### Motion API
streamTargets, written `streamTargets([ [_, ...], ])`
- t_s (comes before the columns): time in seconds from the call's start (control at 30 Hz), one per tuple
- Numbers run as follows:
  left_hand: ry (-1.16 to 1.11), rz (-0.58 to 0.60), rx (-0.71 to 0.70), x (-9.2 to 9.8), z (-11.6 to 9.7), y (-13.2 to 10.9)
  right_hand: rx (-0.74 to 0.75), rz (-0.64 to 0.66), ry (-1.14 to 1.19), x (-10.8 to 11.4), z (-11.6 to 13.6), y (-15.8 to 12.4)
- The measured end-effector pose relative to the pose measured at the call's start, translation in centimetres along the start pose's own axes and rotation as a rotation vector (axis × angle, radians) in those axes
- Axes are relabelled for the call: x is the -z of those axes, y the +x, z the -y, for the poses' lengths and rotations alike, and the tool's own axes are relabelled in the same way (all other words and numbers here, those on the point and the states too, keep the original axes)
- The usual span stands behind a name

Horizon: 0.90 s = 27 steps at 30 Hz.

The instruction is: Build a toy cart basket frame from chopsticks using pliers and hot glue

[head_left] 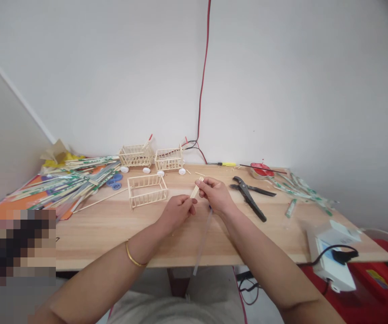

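Between my two hands is a small bundle of short wooden sticks (pixel 197 188), held at a slant above the table. My left hand (pixel 179 209) pinches its lower end, and the fingers of my right hand (pixel 214 193) close on the upper end. Just left of them stands an open wooden stick frame (pixel 147 191) shaped like a box. Behind it are two small stick carts (pixel 136 156) with white wheels; the second cart (pixel 169 159) is nearer my hands. A translucent glue stick (pixel 202 245) slants down below my right hand past the table edge.
Black cutting pliers (pixel 249 197) lie right of my hands. Wrapped chopsticks (pixel 75 180) and blue wheels (pixel 114 181) are at the left. Along the back are a yellow-handled tool (pixel 227 164) and a red bowl (pixel 261 170). Torn wrappers (pixel 310 193) and a white power box (pixel 332 256) sit right.
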<state>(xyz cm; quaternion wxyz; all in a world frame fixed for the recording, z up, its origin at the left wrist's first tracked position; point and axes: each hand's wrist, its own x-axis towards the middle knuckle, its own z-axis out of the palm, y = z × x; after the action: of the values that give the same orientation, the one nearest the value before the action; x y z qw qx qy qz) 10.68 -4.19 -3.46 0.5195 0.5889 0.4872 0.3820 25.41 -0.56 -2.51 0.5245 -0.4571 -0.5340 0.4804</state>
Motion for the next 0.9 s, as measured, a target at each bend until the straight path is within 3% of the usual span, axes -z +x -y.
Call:
streamTargets([
  [0.43,0.172,-0.07,-0.005,-0.2,-1.3,-0.5,-0.015,-0.04,0.006,-0.4,-0.4,0.0],
  [0.9,0.194,-0.12,-0.06,-0.3,-0.6,-0.2,0.004,-0.044,-0.027,-0.5,-0.7,0.3],
])
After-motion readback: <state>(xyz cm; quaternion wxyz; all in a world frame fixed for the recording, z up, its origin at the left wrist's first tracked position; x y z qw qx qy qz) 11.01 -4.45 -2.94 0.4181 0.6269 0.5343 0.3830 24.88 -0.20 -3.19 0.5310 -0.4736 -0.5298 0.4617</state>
